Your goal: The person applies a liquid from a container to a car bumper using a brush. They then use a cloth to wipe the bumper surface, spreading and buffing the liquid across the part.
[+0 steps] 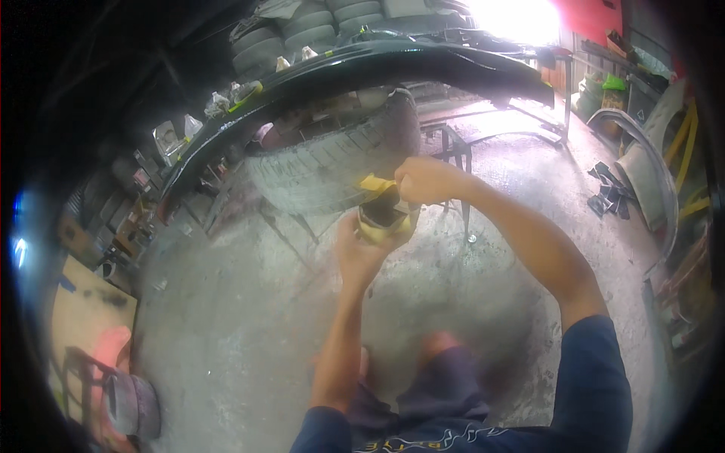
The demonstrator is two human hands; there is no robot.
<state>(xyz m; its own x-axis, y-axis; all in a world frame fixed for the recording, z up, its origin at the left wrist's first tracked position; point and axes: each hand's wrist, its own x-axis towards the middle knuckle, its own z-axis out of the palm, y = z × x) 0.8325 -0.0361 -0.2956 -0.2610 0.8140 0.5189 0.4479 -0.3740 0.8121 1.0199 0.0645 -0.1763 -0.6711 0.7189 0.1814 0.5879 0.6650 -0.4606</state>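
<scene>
1. Head view shows a yellow roll of masking tape (384,219) held out in front of the person, over the grey concrete floor (468,302).
2. The left hand (359,253) cups the roll from below, fingers wrapped around it.
3. The right hand (427,180) is closed in a pinch on the yellow loose tape end (375,183), lifted just off the roll's top.
4. Judging by this, a strip is only starting to peel; none looks torn off yet.
5. Farther off, a long black curved car bumper (362,64) rests on a metal stand (453,151), with yellow tape bits along its left part.
6. A worn black tyre (332,162) sits under the bumper.
7. More tyres are stacked at the far wall, and dark scraps (608,192) lie on the floor to the right.
</scene>
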